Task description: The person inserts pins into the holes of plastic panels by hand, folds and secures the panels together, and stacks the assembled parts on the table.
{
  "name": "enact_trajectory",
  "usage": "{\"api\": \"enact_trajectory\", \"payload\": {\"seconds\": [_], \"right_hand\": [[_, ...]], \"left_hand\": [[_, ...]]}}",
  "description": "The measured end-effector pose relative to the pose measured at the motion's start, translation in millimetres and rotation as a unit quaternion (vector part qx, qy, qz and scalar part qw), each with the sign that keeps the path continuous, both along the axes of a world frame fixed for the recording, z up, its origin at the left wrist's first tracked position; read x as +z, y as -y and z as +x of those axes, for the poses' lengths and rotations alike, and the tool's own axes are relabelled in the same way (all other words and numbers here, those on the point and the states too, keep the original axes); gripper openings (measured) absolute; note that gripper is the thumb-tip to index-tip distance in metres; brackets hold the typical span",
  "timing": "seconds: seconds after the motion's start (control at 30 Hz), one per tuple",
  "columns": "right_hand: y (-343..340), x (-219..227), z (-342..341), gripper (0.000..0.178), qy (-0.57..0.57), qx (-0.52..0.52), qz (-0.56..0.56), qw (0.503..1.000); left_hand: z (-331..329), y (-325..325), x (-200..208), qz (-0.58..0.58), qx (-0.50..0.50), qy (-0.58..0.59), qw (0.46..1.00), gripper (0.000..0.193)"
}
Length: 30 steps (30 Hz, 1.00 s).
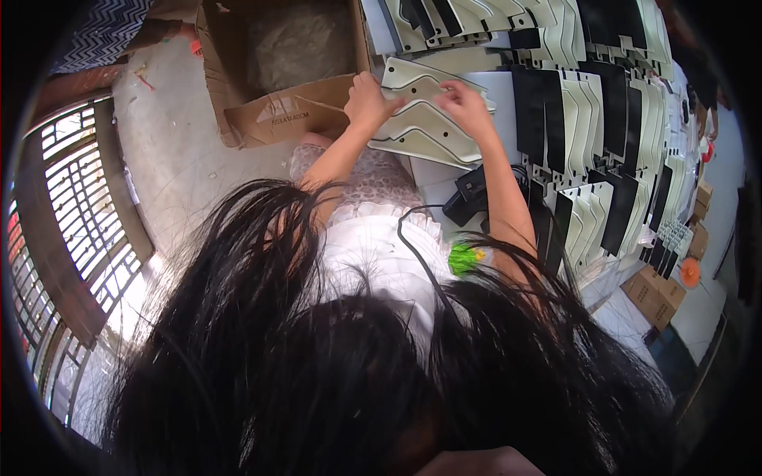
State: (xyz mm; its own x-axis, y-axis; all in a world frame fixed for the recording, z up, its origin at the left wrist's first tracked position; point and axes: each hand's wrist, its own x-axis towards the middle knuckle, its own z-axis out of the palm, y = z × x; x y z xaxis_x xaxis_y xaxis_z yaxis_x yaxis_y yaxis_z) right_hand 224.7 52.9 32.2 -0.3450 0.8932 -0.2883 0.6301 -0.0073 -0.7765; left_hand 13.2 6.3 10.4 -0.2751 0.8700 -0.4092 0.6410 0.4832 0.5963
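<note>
Two cream moulded plastic panels lie one behind the other in front of me: the far panel [416,78] and the near panel [429,136], with raised curved ribs and dark holes. My left hand [368,101] is at their left edge, its fingers bent and its thumb stretched apart over the panel. Above the right part of the panels, my right hand [465,106] has its fingers bent together in a pinch. Whatever is between those fingertips is too small to make out. A black device [468,197] with a cable sits below the panels, beside my right forearm.
An open cardboard box [278,119] with clear plastic inside stands at the far left. Rows of cream panels [583,119] with black sheets [540,119] crowd the right side. Farther right are a closed carton [654,297] and an orange round object [690,273]. A barred window [75,206] is at the left.
</note>
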Motion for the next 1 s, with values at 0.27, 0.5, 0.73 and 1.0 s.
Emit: {"api": "enact_trajectory", "payload": {"seconds": [0.27, 0.5, 0.73, 1.0], "right_hand": [[-11, -15, 60, 0.032, 0.214, -0.204, 0.040, 0.955], [-28, -28, 25, 0.035, 0.315, -0.278, -0.116, 0.900], [-56, -35, 34, 0.034, 0.287, -0.338, -0.261, 0.857], [-47, -35, 31, 0.033, 0.321, -0.343, -0.223, 0.855]], "left_hand": [[11, -29, 10, -0.130, -0.015, 0.005, 0.991, 0.087], [3, -28, 5, -0.149, -0.018, 0.041, 0.988, 0.086], [8, -13, -36, -0.149, 0.063, 0.136, 0.977, 0.086], [13, -13, -7, -0.150, 0.035, 0.075, 0.985, 0.083]]}}
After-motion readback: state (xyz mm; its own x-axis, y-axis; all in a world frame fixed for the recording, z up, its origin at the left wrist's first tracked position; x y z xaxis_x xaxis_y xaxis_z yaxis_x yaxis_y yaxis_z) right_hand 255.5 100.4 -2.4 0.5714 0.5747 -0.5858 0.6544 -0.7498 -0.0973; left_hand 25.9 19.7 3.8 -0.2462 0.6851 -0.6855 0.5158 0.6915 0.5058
